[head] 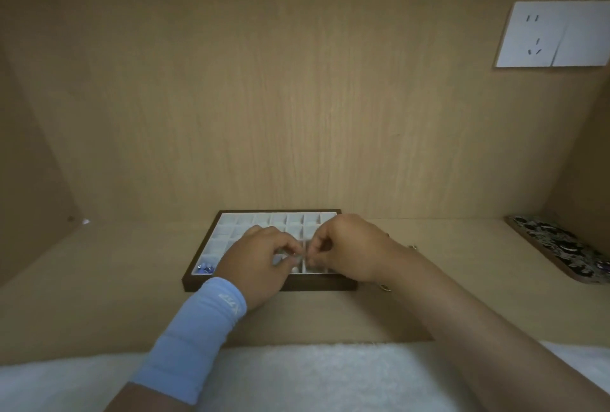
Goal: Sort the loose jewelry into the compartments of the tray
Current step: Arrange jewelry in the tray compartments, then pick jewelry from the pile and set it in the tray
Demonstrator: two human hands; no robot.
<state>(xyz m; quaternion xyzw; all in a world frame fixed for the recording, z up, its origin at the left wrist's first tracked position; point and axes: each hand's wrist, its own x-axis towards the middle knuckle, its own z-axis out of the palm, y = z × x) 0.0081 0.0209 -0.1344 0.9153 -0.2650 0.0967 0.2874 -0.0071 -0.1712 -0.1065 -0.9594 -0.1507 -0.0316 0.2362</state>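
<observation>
step: we judge this as mid-sort, with one piece being handled over the tray before it drops into a cell
left hand: left hand, blue sleeve on the wrist, hangs over the near half of the tray
left fingers: fingertips curled in and pinched together, tips facing the other hand
right hand: right hand comes in from the tray's right side, knuckles up
right fingers: fingertips pinched too, almost touching the left ones
held thing: small piece right between the two pinches; it is too small and blurred for us to say whether it is a ring, stud or clasp
who holds it: we read both pinches as closed on it, but we cannot tell which hand carries the weight
cells under fingers: pale cells in the near rows sit directly below the tips; whether the nearest one has anything in it is hidden from us
filled cell: blue stones lie in the near corner cell, well to the left of the left fingers
loose jewelry: two small metal bits lie on the table, off the tray and just beyond the right wrist
other: patterned tray far to the right of the right fingers
progress: early, we judge, as most visible cells look bare
next move: we think the two pinches need to separate or free the piece, then one hand lowers it straight into a cell below the tips and lets go
care: keep the piece low over the dividers so it lands in one cell, not across two
</observation>
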